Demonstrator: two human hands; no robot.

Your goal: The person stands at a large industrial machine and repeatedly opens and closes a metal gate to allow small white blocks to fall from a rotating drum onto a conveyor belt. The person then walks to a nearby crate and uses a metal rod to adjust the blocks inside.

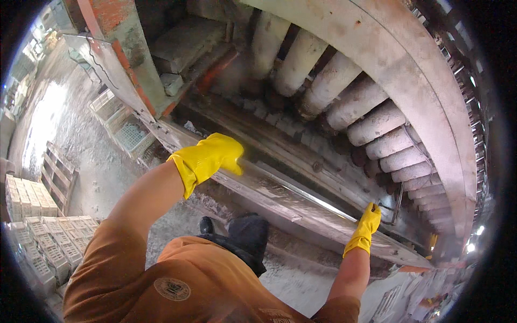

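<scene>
Long, flat, grey, stained ledge (296,207) beneath and between two yellow-gloved hands. Long axis slanting from far ahead and left of the left hand (219,153), down to the right, past the right hand (369,219). Left hand bent over the ledge, fingertips hidden; right hand curled at the far edge; cannot tell whether grasping anything in either. Between the hands, roughly parallel, a thin, straight, shiny strip (319,202). Beyond both, a row of thick, pale, dusty cylinders (329,85). Left of the left hand, a slatted wooden pallet (58,173).
</scene>
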